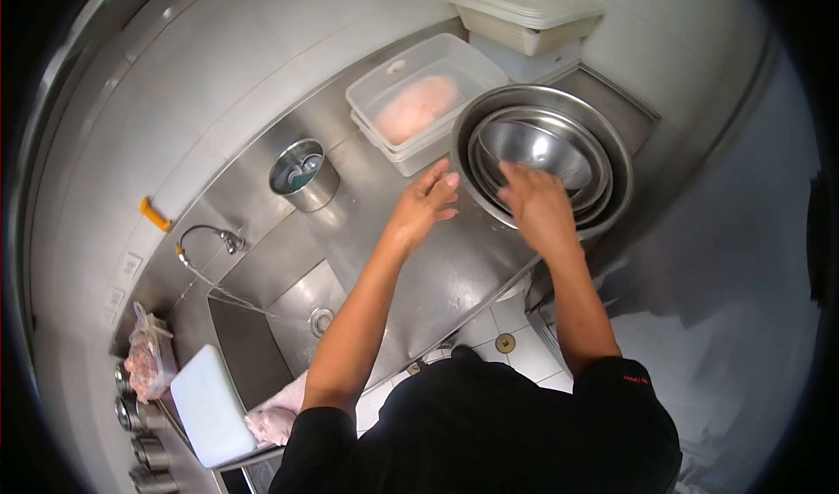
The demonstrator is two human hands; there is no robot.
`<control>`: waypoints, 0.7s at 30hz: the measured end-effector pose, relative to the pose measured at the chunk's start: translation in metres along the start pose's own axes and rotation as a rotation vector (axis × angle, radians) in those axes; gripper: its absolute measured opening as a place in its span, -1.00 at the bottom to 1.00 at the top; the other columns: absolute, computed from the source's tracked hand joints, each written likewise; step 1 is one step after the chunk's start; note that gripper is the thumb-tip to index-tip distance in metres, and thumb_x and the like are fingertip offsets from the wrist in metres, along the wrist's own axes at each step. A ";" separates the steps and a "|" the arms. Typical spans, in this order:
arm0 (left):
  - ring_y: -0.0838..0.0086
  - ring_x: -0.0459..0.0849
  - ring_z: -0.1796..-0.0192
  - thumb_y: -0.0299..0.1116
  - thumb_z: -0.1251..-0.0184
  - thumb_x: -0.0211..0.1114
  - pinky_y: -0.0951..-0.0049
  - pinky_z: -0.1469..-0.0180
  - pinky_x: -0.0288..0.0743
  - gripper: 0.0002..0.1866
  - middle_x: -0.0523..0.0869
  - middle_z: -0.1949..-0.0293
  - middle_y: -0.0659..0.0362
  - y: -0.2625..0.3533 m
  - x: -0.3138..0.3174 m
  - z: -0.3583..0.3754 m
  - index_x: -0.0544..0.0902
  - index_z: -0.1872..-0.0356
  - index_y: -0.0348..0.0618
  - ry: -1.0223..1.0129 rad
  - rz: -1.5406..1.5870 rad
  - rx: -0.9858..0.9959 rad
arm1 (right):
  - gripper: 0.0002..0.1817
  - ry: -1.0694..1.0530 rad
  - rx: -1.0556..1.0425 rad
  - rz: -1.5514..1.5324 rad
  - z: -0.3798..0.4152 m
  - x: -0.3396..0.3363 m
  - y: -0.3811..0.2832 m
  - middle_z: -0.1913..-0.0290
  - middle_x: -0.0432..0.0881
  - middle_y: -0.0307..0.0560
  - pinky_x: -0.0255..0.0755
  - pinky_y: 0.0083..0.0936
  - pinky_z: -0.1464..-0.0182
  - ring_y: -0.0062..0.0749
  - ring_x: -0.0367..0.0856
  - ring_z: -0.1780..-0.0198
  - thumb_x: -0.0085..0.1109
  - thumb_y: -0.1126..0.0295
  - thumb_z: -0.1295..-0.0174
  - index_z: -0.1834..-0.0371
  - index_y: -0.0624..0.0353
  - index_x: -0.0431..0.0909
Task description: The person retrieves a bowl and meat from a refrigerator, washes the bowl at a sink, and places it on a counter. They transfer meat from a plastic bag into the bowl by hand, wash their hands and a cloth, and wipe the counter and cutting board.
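My left hand (426, 204) is held over the steel counter just left of a stack of bowls, its fingers spread and holding nothing. Over the near side of the stack is my right hand (539, 205), slightly blurred, with its fingers apart and pointing into the bowls. A large steel mixing bowl (618, 157) has smaller ones nested in it. The topmost steel bowl (546, 149) sits tilted, and my right hand hides part of its near rim.
Behind the hands, a translucent tub (479, 67) contains something pinkish. A steel pot (319, 192) stands left, near a sink (301, 288) with running water from the faucet (229, 240). Lidded containers (529, 17) are stacked at the back. A white cutting board (210, 407) leans at lower left.
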State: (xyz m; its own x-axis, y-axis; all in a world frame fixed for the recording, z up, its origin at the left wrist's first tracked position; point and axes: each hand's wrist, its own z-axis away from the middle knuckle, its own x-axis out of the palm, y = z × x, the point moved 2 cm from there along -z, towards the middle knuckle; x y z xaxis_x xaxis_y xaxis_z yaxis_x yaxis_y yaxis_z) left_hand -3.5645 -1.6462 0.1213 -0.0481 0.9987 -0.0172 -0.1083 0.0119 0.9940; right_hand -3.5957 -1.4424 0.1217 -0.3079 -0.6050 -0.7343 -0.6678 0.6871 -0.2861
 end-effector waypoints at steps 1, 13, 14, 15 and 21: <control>0.24 0.58 -0.12 0.01 -0.38 0.20 0.31 -0.08 0.56 -0.24 0.38 -0.32 -0.04 -0.006 -0.011 0.003 0.20 -0.42 -0.27 0.033 -0.015 0.011 | -0.57 -0.042 -0.011 0.064 0.009 0.006 -0.007 -0.13 0.56 0.10 0.31 -0.15 -0.20 -0.04 0.50 -0.17 0.15 0.28 -0.25 -0.19 0.08 0.47; 0.54 0.68 0.19 -0.23 -0.44 0.16 0.55 0.21 0.52 -0.59 0.72 0.08 0.16 -0.090 -0.160 0.273 0.51 -0.24 -0.13 0.928 0.128 0.232 | -0.54 -0.396 0.141 0.104 -0.031 0.063 0.059 -0.32 0.45 0.00 0.35 -0.40 -0.23 -0.22 0.48 -0.27 -0.05 0.45 -0.39 -0.36 0.22 0.33; 0.56 0.67 0.21 -0.23 -0.45 0.15 0.57 0.23 0.51 -0.59 0.73 0.14 0.16 -0.098 -0.161 0.321 0.50 -0.25 -0.10 1.098 0.146 0.264 | -0.59 -0.318 0.192 0.108 -0.042 0.069 0.084 -0.20 0.57 -0.01 0.45 -0.41 -0.09 -0.23 0.61 -0.13 -0.01 0.40 -0.38 -0.29 0.22 0.43; 0.58 0.67 0.23 -0.22 -0.45 0.14 0.60 0.26 0.50 -0.60 0.73 0.23 0.18 -0.100 -0.155 0.368 0.50 -0.24 -0.09 1.263 0.129 0.247 | -0.55 -0.312 0.264 0.120 -0.057 0.075 0.108 -0.25 0.53 -0.08 0.42 -0.38 -0.14 -0.17 0.58 -0.16 -0.04 0.49 -0.36 -0.30 -0.09 0.46; 0.56 0.64 0.33 -0.16 -0.43 0.12 0.59 0.39 0.43 -0.59 0.71 0.29 0.18 -0.252 -0.068 0.599 0.52 -0.20 -0.12 2.008 0.253 -0.156 | -0.55 0.444 0.036 0.285 -0.153 0.170 0.275 0.04 0.68 0.05 0.46 -0.09 0.02 -0.03 0.66 0.03 0.04 0.27 -0.25 -0.20 0.15 0.43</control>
State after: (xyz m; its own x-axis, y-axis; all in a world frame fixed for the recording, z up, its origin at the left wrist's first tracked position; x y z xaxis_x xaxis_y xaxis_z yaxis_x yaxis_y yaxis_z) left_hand -2.9395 -1.6871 -0.0636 -0.8735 -0.4790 -0.0874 0.0140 -0.2041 0.9788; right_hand -3.9351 -1.4176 0.0128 -0.7366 -0.4985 -0.4571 -0.4942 0.8581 -0.1395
